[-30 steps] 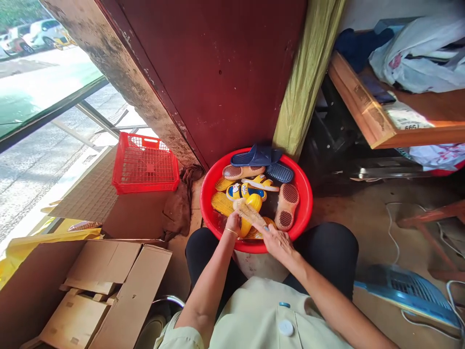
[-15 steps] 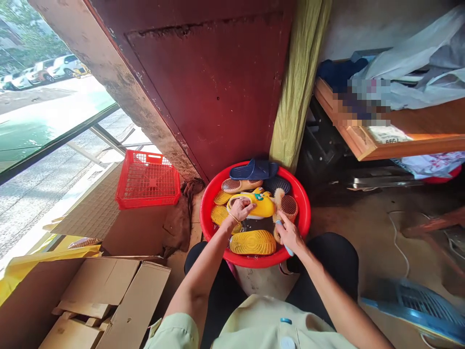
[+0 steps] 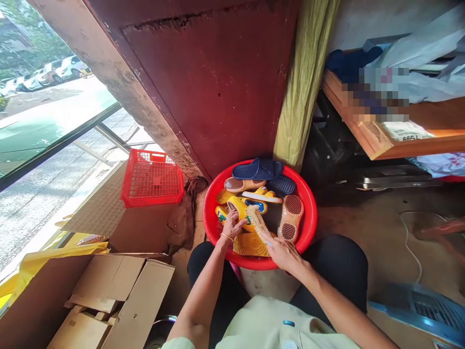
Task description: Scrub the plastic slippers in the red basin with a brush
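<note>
A red basin point(image 3: 308, 208) in front of me holds several slippers in water. My left hand point(image 3: 231, 225) grips a yellow slipper point(image 3: 239, 207) at the basin's left side, fingers over its edge. My right hand point(image 3: 285, 254) is closed around the light blue handle of a scrubbing brush point(image 3: 257, 223). The pale bristle end of the brush lies close to the yellow slipper; whether it touches cannot be made out. Beneath both hands floats a yellow sole point(image 3: 250, 245). A tan slipper point(image 3: 291, 218) rests sole up at the right, and a dark blue slipper point(image 3: 254, 169) lies across the far rim.
At the left, a red plastic crate point(image 3: 152, 182) stands above an open cardboard box point(image 3: 109, 281). A dark red door point(image 3: 207, 97) and a yellowish curtain point(image 3: 303, 92) rise behind the basin. To the right are a wooden table point(image 3: 381, 140) and a blue fan point(image 3: 421, 310).
My right hand has swung the brush leftward over the middle of the basin. My left hand has moved lower, and the yellow slippers have shifted and turned. The view has shifted slightly.
</note>
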Demonstrator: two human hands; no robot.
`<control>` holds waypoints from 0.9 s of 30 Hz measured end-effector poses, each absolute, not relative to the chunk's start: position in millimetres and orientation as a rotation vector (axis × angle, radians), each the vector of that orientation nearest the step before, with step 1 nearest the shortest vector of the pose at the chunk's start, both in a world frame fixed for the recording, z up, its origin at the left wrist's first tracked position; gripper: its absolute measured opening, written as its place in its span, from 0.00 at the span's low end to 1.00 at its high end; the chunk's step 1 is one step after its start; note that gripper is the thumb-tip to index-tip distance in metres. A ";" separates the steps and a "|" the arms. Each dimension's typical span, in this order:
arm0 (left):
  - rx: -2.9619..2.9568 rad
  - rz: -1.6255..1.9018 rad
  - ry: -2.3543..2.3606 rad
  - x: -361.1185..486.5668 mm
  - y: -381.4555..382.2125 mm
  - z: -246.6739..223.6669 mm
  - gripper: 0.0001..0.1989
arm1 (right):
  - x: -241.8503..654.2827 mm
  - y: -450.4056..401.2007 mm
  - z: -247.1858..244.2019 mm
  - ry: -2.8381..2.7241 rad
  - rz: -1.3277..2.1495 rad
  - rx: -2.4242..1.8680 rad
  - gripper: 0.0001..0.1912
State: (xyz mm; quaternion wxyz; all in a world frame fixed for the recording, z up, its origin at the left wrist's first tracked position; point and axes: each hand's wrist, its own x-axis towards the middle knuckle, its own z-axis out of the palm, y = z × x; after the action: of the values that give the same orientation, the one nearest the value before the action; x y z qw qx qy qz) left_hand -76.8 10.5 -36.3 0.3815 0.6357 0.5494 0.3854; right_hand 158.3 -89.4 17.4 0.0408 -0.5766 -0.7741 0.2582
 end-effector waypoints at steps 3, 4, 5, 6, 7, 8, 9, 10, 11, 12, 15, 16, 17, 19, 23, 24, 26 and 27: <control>1.415 0.947 1.441 -85.4 10.6 -42.6 0.19 | 127.8 -59.1 21.3 -2.516 0.653 -1.781 0.33; 1.353 0.952 1.460 -85.7 11.0 -44.0 0.20 | 119.4 -47.4 23.8 -2.562 0.607 -1.769 0.33; 1.302 0.969 1.473 -85.2 11.6 -45.3 0.20 | 113.2 -36.7 26.6 -2.599 0.584 -1.750 0.33; 1.261 0.994 1.475 -84.1 12.3 -46.5 0.19 | 109.8 -28.4 29.3 -2.630 0.569 -1.730 0.33; 1.228 1.027 1.467 -82.9 13.1 -47.8 0.18 | 109.5 -23.6 31.6 -2.656 0.560 -1.712 0.32; 1.202 1.062 1.449 -81.8 14.0 -49.1 0.17 | 112.5 -22.7 33.0 -2.683 0.558 -1.693 0.31; 1.178 1.096 1.428 -80.7 14.9 -50.5 0.16 | 118.5 -25.8 33.3 -2.713 0.558 -1.676 0.30; 1.154 1.127 1.412 -79.8 15.8 -52.0 0.15 | 127.1 -32.2 32.5 -2.748 0.559 -1.661 0.30; 1.128 1.152 1.402 -79.0 16.9 -53.4 0.14 | 137.4 -40.7 30.7 -2.785 0.565 -1.649 0.29; 1.101 1.166 1.397 -78.1 18.0 -54.6 0.14 | 148.3 -49.9 28.3 -2.817 0.570 -1.652 0.29; 1.066 1.154 1.400 -75.2 20.9 -55.9 0.11 | 170.7 -66.9 20.7 -2.867 0.563 -1.716 0.32; 1.094 1.140 1.401 -74.1 21.4 -55.4 0.10 | 170.7 -65.9 19.4 -2.873 0.543 -1.734 0.32; 1.147 1.121 1.400 -73.2 21.4 -54.5 0.08 | 166.2 -60.8 19.0 -2.875 0.514 -1.743 0.33; 1.291 1.086 1.387 -71.9 19.5 -52.0 0.07 | 145.7 -40.9 21.8 -2.859 0.433 -1.754 0.33; 1.480 1.039 1.316 -72.7 13.0 -50.8 0.12 | 98.2 6.3 35.7 -2.827 0.373 -1.706 0.31; 1.477 1.044 1.316 -73.1 12.3 -52.1 0.13 | 93.0 11.8 38.4 -2.820 0.367 -1.707 0.31; 1.395 1.087 1.318 -73.0 13.6 -56.5 0.14 | 94.7 9.5 40.3 -2.825 0.351 -1.714 0.31; 1.303 1.112 1.310 -72.3 15.6 -59.2 0.13 | 101.0 2.1 39.6 -2.836 0.341 -1.720 0.32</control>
State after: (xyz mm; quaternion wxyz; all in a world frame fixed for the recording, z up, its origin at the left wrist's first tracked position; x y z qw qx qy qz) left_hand -72.3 15.6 -59.2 0.4726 0.5325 0.5353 0.4545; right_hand 101.0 2.1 39.6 -0.0963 -0.5134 -0.8466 0.1017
